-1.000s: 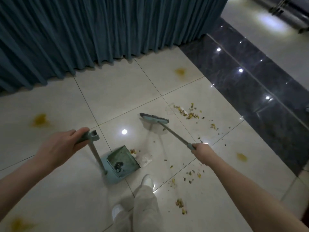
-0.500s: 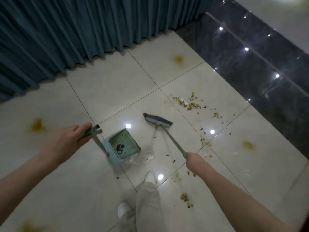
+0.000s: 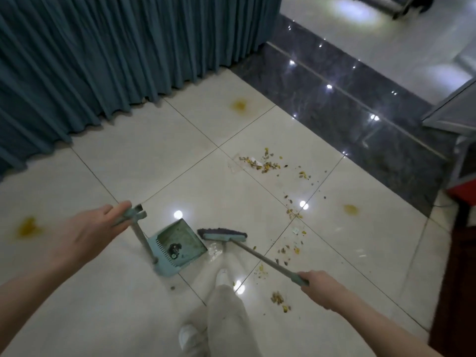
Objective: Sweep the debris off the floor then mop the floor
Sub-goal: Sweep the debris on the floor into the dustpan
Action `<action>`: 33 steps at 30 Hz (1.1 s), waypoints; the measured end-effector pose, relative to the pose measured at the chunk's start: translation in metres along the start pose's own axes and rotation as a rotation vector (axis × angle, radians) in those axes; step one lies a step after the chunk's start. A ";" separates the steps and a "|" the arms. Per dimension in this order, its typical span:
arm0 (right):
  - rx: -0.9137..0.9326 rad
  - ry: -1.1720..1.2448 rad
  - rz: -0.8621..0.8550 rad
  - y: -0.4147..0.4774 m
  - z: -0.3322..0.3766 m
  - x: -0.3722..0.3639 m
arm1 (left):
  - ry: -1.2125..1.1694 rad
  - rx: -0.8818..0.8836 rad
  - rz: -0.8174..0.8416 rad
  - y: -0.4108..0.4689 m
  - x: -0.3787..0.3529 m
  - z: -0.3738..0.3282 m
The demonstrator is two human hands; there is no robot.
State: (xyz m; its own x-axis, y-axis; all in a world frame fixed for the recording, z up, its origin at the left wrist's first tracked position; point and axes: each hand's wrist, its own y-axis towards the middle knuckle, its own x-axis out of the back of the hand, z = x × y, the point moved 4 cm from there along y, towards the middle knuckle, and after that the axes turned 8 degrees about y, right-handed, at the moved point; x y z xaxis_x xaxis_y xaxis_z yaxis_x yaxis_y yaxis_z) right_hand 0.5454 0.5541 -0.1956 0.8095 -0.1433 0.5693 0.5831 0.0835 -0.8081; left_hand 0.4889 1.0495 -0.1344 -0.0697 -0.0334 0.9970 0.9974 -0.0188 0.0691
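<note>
Left hand (image 3: 87,233) grips dustpan (image 3: 177,246), right hand (image 3: 319,287) grips broom (image 3: 222,234). Broom at dustpan's 3 o'clock; hard stroke could flick wrapper (image 3: 215,249) past lip. Debris (image 3: 265,163) at 1 o'clock unswept.

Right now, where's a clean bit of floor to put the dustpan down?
The tile between the curtain and the dustpan is bare. Right of the broom it is crowded: debris lies scattered toward the dark strip, with a yellow stain nearby.

The dustpan (image 3: 177,247) sits left of the broom head (image 3: 223,235), debris (image 3: 268,163) scattered to the right.
</note>
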 end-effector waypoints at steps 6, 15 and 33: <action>-0.024 0.202 -0.092 -0.007 -0.002 0.027 | -0.016 -0.003 -0.020 0.010 0.007 0.011; 0.006 0.302 -0.262 0.093 0.041 0.139 | 0.011 -0.078 -0.038 0.094 0.001 0.001; -0.085 0.206 -0.262 0.384 0.087 0.324 | 0.014 -0.088 0.101 0.333 -0.082 -0.026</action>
State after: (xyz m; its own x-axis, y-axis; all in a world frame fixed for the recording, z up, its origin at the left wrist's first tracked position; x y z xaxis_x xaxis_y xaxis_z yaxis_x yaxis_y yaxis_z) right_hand 1.0376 0.6255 -0.3085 0.5975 -0.3459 0.7235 0.7542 -0.0640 -0.6535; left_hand 0.8266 1.0203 -0.1938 0.0300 -0.0535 0.9981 0.9941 -0.1027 -0.0354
